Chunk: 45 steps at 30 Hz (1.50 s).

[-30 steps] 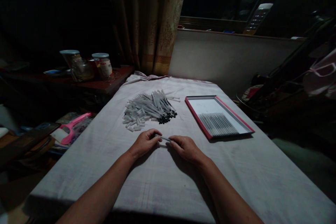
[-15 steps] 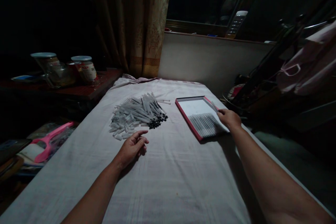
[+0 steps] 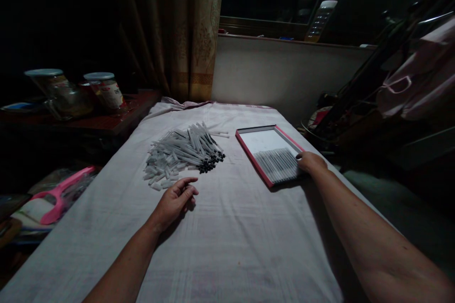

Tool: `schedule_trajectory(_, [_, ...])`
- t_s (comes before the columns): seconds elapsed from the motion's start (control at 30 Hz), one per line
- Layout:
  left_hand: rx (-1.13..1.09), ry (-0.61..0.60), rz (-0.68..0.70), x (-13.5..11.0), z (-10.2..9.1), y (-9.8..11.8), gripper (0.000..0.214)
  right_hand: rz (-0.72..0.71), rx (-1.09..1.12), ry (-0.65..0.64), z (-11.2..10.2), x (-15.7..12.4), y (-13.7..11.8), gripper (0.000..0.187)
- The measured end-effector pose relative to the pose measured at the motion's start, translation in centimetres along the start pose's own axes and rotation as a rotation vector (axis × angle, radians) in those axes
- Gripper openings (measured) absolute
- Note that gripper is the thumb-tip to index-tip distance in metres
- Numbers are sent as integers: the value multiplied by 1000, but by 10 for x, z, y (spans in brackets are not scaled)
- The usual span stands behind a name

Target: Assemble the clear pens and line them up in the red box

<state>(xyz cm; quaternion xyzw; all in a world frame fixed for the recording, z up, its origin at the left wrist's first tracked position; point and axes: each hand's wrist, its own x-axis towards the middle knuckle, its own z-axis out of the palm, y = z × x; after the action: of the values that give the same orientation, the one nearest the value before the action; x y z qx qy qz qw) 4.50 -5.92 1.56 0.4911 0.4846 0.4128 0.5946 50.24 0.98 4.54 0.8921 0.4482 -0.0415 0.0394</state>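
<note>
My left hand (image 3: 177,199) rests on the cloth just in front of a heap of slim translucent pens (image 3: 188,147) with black ends. Its fingers are loosely stretched and hold nothing. Short pale pieces like pen caps (image 3: 158,170) lie at the heap's left side. At the right, a shallow red-edged box (image 3: 253,157) has a row of similar pens (image 3: 277,163) laid side by side in its near part. My right hand (image 3: 312,163) is at the box's right rim, its fingers drawn together. Whatever they hold, if anything, is hidden.
A pale checked cloth (image 3: 227,246) covers the surface. Lidded jars (image 3: 106,92) stand on a dark red table (image 3: 131,113) at the left. Below it lies a pink plastic item (image 3: 59,199). A bottle (image 3: 320,21) is on the window ledge, and pink fabric (image 3: 408,85) hangs at the right.
The pen that stuck up from my right hand over the box is out of sight. That hand has stayed at the right rim. My left hand remains by the heap; the view has shifted slightly.
</note>
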Motion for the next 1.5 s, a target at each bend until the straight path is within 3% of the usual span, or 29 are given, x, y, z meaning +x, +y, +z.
schedule_trajectory(0.33, [-30, 2, 11, 0, -1, -3, 56, -16, -38, -25, -9, -17, -5, 34])
schedule_trajectory(0.5, [-110, 5, -7, 7, -8, -2, 53, -48, -60, 109, -12, -31, -18, 40])
schedule_trajectory(0.6, [-174, 23, -13, 19, -16, -1, 41, -172, -48, 230, -18, -42, -42, 38])
schedule_trajectory(0.73, [-201, 38, -42, 33, -24, 7, 31, -477, 40, 399, -24, -69, -101, 33])
schedule_trajectory(0.87, [-445, 23, -146, 36, -30, 19, 43, -706, 171, 298, -14, -101, -172, 29])
schedule_trajectory(1.03, [-708, -30, -218, 35, -37, 23, 58, -700, 223, 249, 10, -119, -230, 36])
schedule_trajectory(1.17, [-765, -79, -230, 37, -41, 20, 61, -643, 195, 184, 14, -118, -247, 35])
schedule_trajectory(1.5, [-718, -90, -234, 39, -41, 18, 57, -616, 174, 125, 15, -117, -255, 38])
